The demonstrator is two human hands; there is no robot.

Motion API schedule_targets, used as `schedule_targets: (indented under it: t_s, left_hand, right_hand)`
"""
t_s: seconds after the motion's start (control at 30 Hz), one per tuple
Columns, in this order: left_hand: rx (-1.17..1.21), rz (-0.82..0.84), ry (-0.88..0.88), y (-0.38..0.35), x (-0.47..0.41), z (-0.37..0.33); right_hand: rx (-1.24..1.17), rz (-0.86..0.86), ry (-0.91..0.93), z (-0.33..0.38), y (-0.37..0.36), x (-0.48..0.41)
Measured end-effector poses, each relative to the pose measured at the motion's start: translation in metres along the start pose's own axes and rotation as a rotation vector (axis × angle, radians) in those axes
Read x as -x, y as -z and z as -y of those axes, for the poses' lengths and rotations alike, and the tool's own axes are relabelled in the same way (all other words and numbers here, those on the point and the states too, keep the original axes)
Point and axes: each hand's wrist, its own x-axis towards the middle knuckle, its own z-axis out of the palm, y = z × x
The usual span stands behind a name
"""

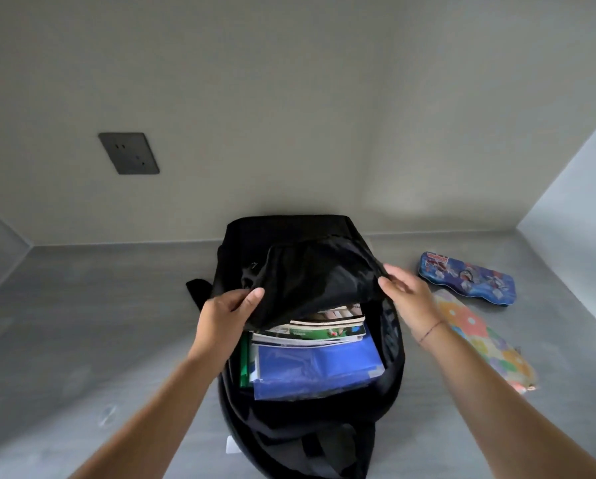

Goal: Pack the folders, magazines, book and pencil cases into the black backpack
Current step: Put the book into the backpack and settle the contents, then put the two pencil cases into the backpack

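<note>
The black backpack stands on the grey table with its main compartment wide open and its top flap lifted. The left hand grips the flap's near left edge, its fingers curled round the fabric with the thumb on top. The right hand holds the flap's right edge, pinching the cloth between thumb and fingertips.

Inside the backpack a blue folder lies nearest the person. A green folder stands on edge against the bag's left wall. Behind the blue folder are the magazines, stacked, and behind them a thicker book, partly under the flap.

Both pencil cases are outside the backpack, on the table to its right. The blue printed pencil case lies farther back. The spotted, many-coloured pencil case lies nearer, just past the right wrist. On the wall behind the backpack, up to its left, is a dark socket plate.
</note>
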Motion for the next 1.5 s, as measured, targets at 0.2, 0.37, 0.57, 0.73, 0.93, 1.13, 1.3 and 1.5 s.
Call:
schedule_targets:
  t_s: [0.2,0.37,0.57,0.73,0.93,1.13,1.3,1.5]
  left_hand:
    - [0.062,0.178,0.133,0.017,0.026,0.022]
    - [-0.218,-0.058,-0.051,0.013,-0.003,0.021]
    - [-0.614,0.103,-0.329,-0.013,-0.058,0.001]
    - [-0.752,0.336,-0.318,-0.025,-0.079,-0.002]
    - [-0.59,0.329,-0.61,-0.013,-0.065,0.022]
    - [-0.532,0.162,-0.573,-0.021,-0.083,0.009]
    - [-0.496,0.116,-0.562,-0.037,-0.083,-0.004]
    - [-0.496,0.206,-0.535,-0.066,-0.075,-0.015]
  right_hand:
    - [0.263,0.262,0.058,-0.038,0.038,0.045]
    - [0.246,0.095,0.092,-0.028,0.024,0.039]
    - [0.645,0.116,0.392,0.026,-0.049,0.001]
    - [0.893,0.232,0.32,0.03,-0.093,-0.015]
    - [0.892,0.109,0.397,-0.006,-0.093,0.026]
    - [0.699,-0.048,0.338,0.003,-0.1,0.032]
    - [0.496,-0.348,0.236,0.005,-0.068,0.023]
    - [0.647,-0.372,-0.194,-0.04,0.032,0.007]
